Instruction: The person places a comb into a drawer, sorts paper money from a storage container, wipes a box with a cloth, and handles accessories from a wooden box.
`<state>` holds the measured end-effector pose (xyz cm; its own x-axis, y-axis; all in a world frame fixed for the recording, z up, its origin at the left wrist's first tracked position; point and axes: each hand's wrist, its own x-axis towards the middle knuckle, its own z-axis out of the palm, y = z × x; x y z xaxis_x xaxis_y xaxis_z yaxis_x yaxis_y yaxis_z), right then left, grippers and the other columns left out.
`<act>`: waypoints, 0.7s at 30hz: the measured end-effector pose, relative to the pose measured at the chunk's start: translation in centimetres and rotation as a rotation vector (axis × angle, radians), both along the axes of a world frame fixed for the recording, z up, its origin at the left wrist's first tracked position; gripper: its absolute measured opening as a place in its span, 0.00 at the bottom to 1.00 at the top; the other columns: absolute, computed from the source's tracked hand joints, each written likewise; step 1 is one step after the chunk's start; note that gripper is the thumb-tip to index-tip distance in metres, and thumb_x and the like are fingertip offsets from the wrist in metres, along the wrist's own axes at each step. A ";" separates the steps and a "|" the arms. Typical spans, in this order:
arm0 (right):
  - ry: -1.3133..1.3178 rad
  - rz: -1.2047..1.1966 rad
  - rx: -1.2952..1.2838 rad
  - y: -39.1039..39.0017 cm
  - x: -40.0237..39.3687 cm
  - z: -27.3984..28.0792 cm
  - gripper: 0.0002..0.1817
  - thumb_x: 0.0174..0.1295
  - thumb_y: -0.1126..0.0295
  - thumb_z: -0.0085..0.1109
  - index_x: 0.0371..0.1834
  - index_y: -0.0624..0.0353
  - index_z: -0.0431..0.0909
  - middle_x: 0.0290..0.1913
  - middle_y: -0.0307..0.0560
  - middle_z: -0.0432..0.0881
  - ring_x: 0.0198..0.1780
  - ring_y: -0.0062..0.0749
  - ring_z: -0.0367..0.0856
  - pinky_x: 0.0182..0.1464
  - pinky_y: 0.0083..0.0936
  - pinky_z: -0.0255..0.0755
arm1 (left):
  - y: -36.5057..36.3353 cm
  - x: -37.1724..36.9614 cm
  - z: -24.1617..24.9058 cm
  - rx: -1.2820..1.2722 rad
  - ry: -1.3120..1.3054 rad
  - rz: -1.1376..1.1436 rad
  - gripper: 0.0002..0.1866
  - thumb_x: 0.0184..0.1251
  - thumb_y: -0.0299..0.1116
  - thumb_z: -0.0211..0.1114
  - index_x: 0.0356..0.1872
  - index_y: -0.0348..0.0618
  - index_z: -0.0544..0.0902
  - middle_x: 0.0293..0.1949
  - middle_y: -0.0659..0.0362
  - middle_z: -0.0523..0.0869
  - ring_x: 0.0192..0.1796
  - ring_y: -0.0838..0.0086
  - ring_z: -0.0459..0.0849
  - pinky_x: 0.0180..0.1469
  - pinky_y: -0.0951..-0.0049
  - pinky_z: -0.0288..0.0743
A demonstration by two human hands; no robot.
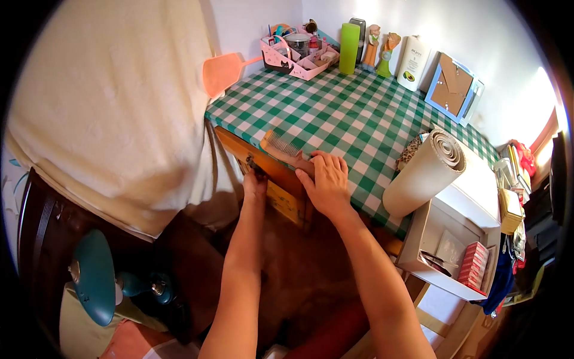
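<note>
A comb [281,146] with a brown handle lies at the front edge of the green and white checked tablecloth [311,107]. My right hand [327,179] is closed round its handle end. Below the table's edge, my left hand [255,182] is at the dark handle [251,162] of the wooden drawer [281,176]; its fingers are mostly hidden there.
A pink organizer [305,70], green cylinder [348,48], figurines, white bottle [414,63] and blue frame [442,107] line the table's back. At right are a rolled mat [418,179] and an open box [412,242]. A teal lamp [95,278] stands lower left.
</note>
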<state>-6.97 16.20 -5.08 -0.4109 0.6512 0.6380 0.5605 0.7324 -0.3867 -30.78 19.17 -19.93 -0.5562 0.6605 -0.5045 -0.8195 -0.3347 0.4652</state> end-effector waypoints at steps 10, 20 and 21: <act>0.034 0.035 -0.116 0.0 0.4 -0.1 0.20 0.63 0.53 0.57 0.43 0.61 0.74 0.57 0.48 0.74 0.60 0.46 0.69 0.69 0.48 0.50 | -7.1 -0.9 0.4 -0.061 -0.003 0.084 0.10 0.77 0.38 0.48 0.37 0.46 0.73 0.24 0.65 0.66 0.26 0.75 0.61 0.34 0.70 0.64; -0.012 0.130 -0.236 -0.1 0.8 0.9 0.21 0.58 0.51 0.62 0.42 0.58 0.81 0.61 0.49 0.72 0.66 0.45 0.65 0.72 0.53 0.42 | -11.4 -0.6 11.7 -0.234 1.276 0.047 0.15 0.74 0.40 0.54 0.53 0.42 0.75 0.34 0.64 0.79 0.31 0.79 0.76 0.29 0.78 0.67; -0.016 0.151 -0.252 -0.2 0.9 1.0 0.21 0.58 0.50 0.62 0.41 0.57 0.81 0.62 0.49 0.72 0.67 0.45 0.64 0.72 0.54 0.41 | -11.5 1.1 14.4 -0.184 1.293 -0.187 0.17 0.74 0.41 0.55 0.56 0.42 0.75 0.34 0.65 0.80 0.32 0.81 0.76 0.28 0.80 0.66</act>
<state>-6.10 16.01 -4.10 -0.5238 0.7190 0.4568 0.4597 0.6900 -0.5591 -29.68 7.63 -5.53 -0.6100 0.7587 0.2285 0.2209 -0.1141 0.9686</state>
